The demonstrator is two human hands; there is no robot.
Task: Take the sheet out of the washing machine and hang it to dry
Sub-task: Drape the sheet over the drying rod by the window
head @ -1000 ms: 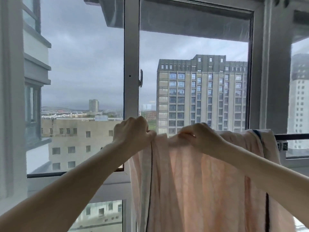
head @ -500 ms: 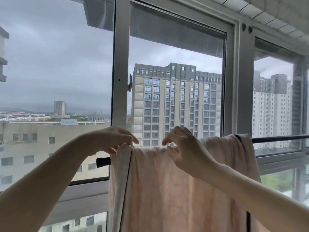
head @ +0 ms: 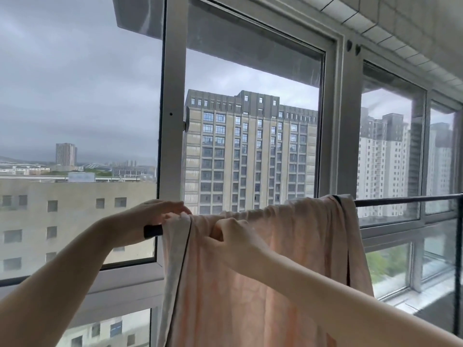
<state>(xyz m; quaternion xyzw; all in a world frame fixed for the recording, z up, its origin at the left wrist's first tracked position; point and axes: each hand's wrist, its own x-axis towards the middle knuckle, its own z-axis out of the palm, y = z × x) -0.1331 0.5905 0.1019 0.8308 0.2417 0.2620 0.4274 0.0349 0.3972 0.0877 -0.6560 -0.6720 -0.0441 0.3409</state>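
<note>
A pale pink sheet (head: 288,259) with a thin dark border hangs bunched over a black rail (head: 400,202) in front of the window. My left hand (head: 155,211) pinches the sheet's left top edge beside the rail's black end cap (head: 152,231). My right hand (head: 233,236) grips a fold of the fabric just below the rail, a little right of the left hand. The rail under the sheet is hidden.
A large grey-framed window (head: 172,121) fills the wall behind the rail, its left pane open to the outside. A vertical black post (head: 457,259) holds the rail at the far right. Tiled ceiling (head: 413,26) runs above.
The view has shifted left and up a little. My right hand has dropped from the top of the rail onto the fabric just below it; my left hand stays at the sheet's left edge.
</note>
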